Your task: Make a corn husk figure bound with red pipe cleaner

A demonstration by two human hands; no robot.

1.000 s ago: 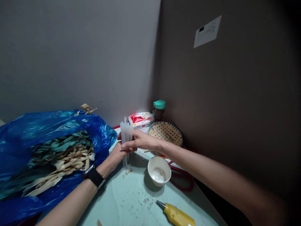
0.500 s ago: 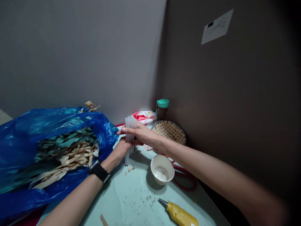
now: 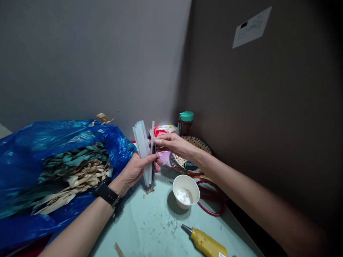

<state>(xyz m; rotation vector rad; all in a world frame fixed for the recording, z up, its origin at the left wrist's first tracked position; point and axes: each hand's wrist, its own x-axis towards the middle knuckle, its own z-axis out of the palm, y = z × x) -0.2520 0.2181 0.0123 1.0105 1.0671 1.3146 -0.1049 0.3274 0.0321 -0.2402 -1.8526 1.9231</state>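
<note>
- Gripping a bundle of milky, translucent sticks (image 3: 142,148), your left hand (image 3: 132,169) closes its thumb and fingers around their middle, above the pale green tabletop (image 3: 150,225).
- Your right hand (image 3: 175,144) pinches a single stick (image 3: 152,132) of the same smooth, straight kind, beside the bundle; a slim black tool (image 3: 153,166) stands upright by your left fingertips.
- To your left, a crinkled, glossy blue plastic bag (image 3: 66,132) holds curled dry strips (image 3: 88,173), some teal, some straw-coloured.
- Right of the sticks are a round white cup (image 3: 187,205) with clear, shiny bits inside, smooth red loops (image 3: 221,210) and an open-weave basket (image 3: 207,148); a yellow bottle (image 3: 209,243) with a tapered grey nozzle lies nearer you.
- Compared with half a second ago, your hands no longer overlap around the bundle: its tops fan leftward, the single stick stands apart, and a dark green roll (image 3: 189,165) shows in the basket.
</note>
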